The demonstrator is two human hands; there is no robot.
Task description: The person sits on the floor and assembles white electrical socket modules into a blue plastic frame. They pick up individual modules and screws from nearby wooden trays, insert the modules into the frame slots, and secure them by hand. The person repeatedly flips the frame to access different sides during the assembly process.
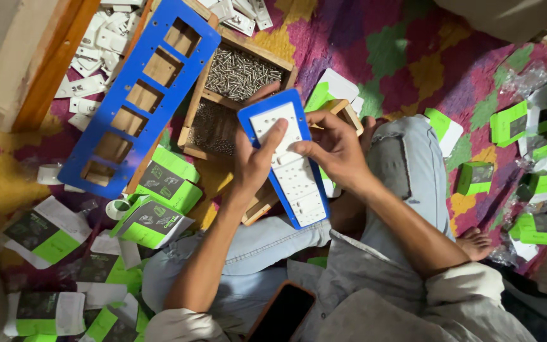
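A blue rectangular frame [313, 206] filled with white switch modules is held over my lap, tilted lengthwise away from me. My left hand [252, 158] grips its left edge, thumb pressed on the white modules near the top. My right hand [335, 147] holds the right edge, fingers touching a white module in the middle. Under the frame sits a wooden tray [256, 50] with compartments of small metal screws [242, 73].
An empty blue frame [139, 95] with several cutouts lies to the left over a wooden board. White switch parts [96, 57] are piled at the upper left. Green and white boxes [159, 202] are scattered left and right on a patterned mat. A dark phone [283, 313] rests on my lap.
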